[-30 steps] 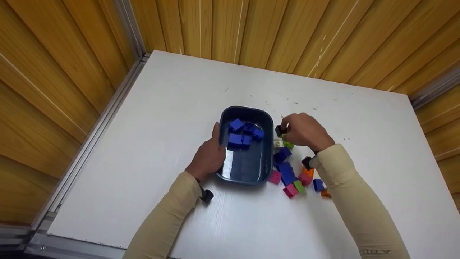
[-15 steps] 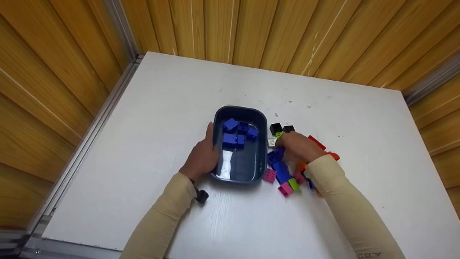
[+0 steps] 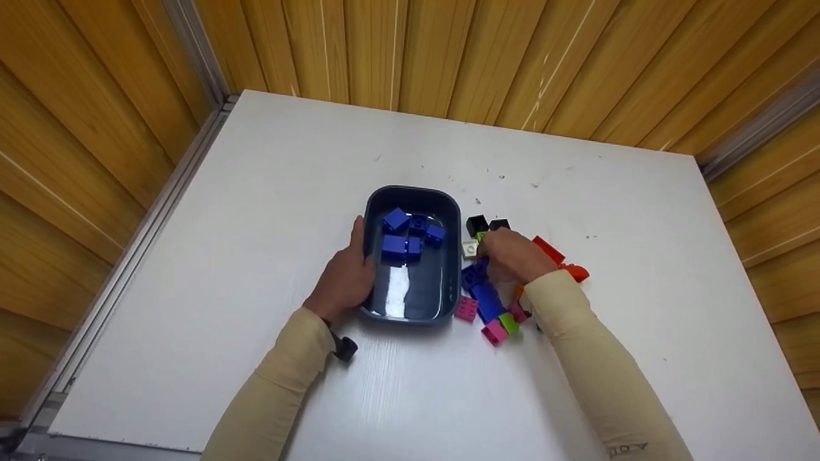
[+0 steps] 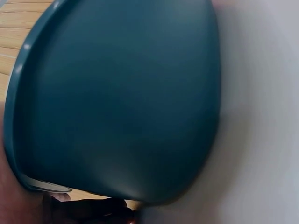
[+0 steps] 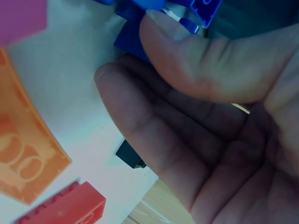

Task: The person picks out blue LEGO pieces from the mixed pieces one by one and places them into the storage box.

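My left hand (image 3: pixel 346 275) grips the left side of a dark blue rectangular dish (image 3: pixel 410 314), thumb at its rim. Several blue toy bricks (image 3: pixel 395 246) lie in the dish's far half. The dish's outer wall (image 4: pixel 126 102) fills much of the left wrist view. Right of the dish, my right hand (image 3: pixel 516 256) reaches down into a pile of toy bricks. In the right wrist view, its thumb and fingers pinch a blue brick (image 5: pixel 131 39), partly hidden behind them. Another longer blue brick (image 3: pixel 488 302) lies just nearer.
Around the right hand lie two black bricks (image 3: pixel 477 225), a white brick (image 3: pixel 470 249), red bricks (image 3: pixel 549 250), pink bricks (image 3: pixel 466 308) and a green brick (image 3: pixel 508 323). An orange brick (image 5: pixel 23 154) lies beside the fingers. Wood-patterned panels (image 3: pixel 423 57) border the white table (image 3: pixel 307 153).
My right hand has moved from beside the black bricks nearer to the body, onto the blue bricks, uncovering red ones. The left hand stays on the dish. The head view has shifted slightly.
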`<move>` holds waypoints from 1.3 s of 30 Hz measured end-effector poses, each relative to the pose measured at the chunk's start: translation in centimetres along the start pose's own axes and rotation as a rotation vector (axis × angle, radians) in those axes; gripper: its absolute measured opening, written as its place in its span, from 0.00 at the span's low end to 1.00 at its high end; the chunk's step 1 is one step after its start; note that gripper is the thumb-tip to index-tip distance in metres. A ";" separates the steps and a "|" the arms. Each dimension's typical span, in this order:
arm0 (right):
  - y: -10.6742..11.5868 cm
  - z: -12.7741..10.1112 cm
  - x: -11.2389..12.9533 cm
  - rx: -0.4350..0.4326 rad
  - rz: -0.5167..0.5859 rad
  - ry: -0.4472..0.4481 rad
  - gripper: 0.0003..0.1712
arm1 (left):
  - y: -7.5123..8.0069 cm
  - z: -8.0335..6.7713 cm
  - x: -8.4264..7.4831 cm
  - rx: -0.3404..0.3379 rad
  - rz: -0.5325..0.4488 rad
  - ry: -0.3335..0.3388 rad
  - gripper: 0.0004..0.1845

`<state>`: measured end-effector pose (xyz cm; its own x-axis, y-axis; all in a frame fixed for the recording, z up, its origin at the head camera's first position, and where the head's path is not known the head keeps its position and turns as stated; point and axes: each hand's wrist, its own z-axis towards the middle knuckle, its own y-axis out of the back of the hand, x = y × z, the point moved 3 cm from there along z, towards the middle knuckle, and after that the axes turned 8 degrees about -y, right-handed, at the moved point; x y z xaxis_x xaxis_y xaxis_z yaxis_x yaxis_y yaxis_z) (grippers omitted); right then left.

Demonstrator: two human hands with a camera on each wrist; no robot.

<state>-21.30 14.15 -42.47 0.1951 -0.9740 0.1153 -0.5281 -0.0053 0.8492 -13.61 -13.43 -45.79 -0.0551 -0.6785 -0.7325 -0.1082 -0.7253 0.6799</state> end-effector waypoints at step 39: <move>0.5 -1.1 -0.3 -0.019 -0.021 0.098 0.14 | -0.2 0.3 -0.3 0.014 0.004 0.014 0.40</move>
<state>-20.68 14.66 -41.51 0.2864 -0.9468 0.1469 -0.5076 -0.0199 0.8614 -13.92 -13.10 -45.71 -0.0418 -0.6833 -0.7289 -0.1222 -0.7206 0.6825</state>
